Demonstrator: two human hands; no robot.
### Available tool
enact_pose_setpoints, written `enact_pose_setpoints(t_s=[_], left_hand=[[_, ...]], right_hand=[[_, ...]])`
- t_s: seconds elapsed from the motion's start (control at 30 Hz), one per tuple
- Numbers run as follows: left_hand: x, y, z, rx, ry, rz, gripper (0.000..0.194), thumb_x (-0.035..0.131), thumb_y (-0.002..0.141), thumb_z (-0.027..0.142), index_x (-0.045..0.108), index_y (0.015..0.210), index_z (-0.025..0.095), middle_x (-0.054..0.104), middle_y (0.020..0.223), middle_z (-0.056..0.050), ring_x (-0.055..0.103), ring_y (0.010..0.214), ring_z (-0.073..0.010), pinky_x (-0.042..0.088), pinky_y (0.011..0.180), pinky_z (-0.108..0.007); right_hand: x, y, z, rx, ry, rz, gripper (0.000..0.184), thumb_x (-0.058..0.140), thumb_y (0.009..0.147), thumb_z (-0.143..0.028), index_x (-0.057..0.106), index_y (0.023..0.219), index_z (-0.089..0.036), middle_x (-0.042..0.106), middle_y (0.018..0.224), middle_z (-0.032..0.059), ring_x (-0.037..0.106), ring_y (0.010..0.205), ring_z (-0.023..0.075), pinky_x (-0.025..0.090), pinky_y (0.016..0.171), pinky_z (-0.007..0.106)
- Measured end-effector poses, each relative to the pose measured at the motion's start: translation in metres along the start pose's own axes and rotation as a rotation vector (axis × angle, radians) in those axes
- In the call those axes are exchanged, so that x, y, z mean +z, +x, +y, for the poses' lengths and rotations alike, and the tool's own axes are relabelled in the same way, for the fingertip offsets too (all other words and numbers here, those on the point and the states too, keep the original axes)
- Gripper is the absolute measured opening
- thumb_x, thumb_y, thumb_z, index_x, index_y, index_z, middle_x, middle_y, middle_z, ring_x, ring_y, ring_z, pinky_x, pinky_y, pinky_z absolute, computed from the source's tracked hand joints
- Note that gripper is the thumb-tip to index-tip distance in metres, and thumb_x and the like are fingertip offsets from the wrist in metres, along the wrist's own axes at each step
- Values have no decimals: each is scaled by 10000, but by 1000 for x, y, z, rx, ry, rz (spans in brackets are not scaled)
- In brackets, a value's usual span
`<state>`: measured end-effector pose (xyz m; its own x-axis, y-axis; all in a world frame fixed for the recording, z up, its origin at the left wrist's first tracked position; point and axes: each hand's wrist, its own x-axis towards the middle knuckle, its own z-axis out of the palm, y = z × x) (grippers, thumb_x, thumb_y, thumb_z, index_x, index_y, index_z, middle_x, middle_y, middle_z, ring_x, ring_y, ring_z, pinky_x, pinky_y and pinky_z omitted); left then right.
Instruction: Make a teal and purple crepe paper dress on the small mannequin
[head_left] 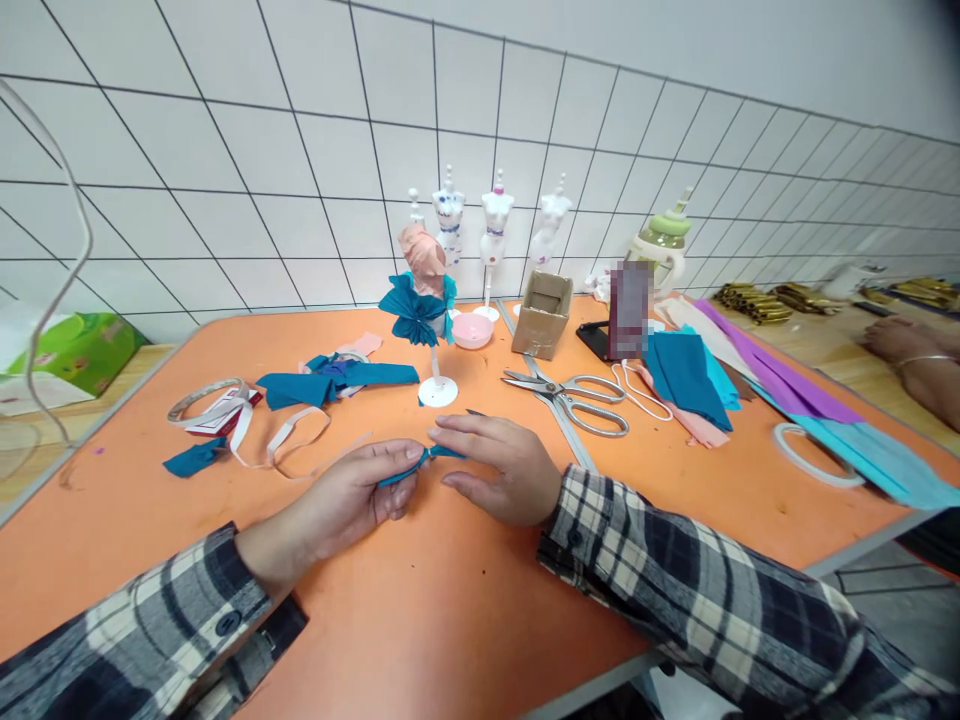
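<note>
The left hand (367, 492) is closed in a pinch on a narrow blue fabric strip (448, 453), thumb above and fingers curled below, over the middle of the bench (360, 630), between its near edge and the dress form (424, 258). Gripping it at the gathered part seems meant to keep the small folds from springing open. The right hand (504, 468) is open, fingers stretched out flat and thumb apart, around the strip's free end; its own fingers hide that end, so I cannot tell whether they touch it. The dress form, with a blue ruffled bow (417, 315) at its waist, stands straight ahead of the hands, probably to be in easy sight. Plain white forms (496, 215) line the far edge beside a cardboard box (538, 330), where they take no working room. The scissors (551, 388) lie just beyond the right hand, blades to the left and handle loops to the right, presumably for a quick pick-up. Blue scraps (300, 390) and pale ribbon (241, 428) lie toward the left edge, while folded blue cloth (688, 375) and a purple length (780, 365) lie toward the right edge, apparently leaving space before the person.
</note>
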<state>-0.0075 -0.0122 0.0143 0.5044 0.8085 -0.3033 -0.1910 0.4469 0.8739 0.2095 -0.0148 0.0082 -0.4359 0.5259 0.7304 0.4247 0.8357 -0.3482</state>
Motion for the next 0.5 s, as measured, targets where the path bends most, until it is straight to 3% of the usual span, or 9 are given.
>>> enact_pose_setpoints(t_s=[0.13, 0.2, 0.3, 0.37, 0.5], left_hand=[[-3, 2, 0, 28, -6, -4, 278, 766, 772, 386, 633, 672, 164, 559, 502, 21, 466, 453, -84, 397, 454, -186], [-4, 2, -1, 6, 13, -28, 281, 757, 784, 402, 647, 691, 160, 558, 495, 18, 469, 456, -85, 400, 458, -185], [-3, 2, -3, -7, 40, -66, 314, 747, 799, 417, 649, 665, 151, 547, 467, 11, 469, 443, -85, 394, 452, -186], [-2, 3, -3, 44, -16, -47, 323, 727, 807, 471, 680, 736, 159, 595, 516, -6, 516, 482, -102, 424, 480, -198], [2, 6, -7, 172, -100, 75, 449, 772, 741, 542, 700, 1045, 219, 733, 932, -63, 654, 800, -184, 537, 746, -312]], right_hand=[[-1, 1, -1, 4, 37, -26, 466, 580, 932, -301, 499, 1380, -201, 657, 1293, 94, 609, 1196, 180, 476, 1017, 335], [-2, 2, -1, -10, -10, -72, 403, 602, 914, -305, 564, 1299, -194, 669, 1267, 101, 614, 1174, 208, 455, 1020, 369], [-2, 3, -1, 35, -50, -128, 168, 589, 913, -282, 680, 1028, -200, 749, 976, 66, 675, 932, 206, 485, 885, 362], [0, 2, 0, 156, -16, -112, 109, 591, 896, -249, 690, 902, -205, 740, 840, 44, 669, 819, 188, 490, 803, 338], [13, 1, 2, 635, 294, 63, 118, 653, 808, -251, 653, 919, -209, 726, 908, 39, 667, 800, 163, 518, 721, 295]])
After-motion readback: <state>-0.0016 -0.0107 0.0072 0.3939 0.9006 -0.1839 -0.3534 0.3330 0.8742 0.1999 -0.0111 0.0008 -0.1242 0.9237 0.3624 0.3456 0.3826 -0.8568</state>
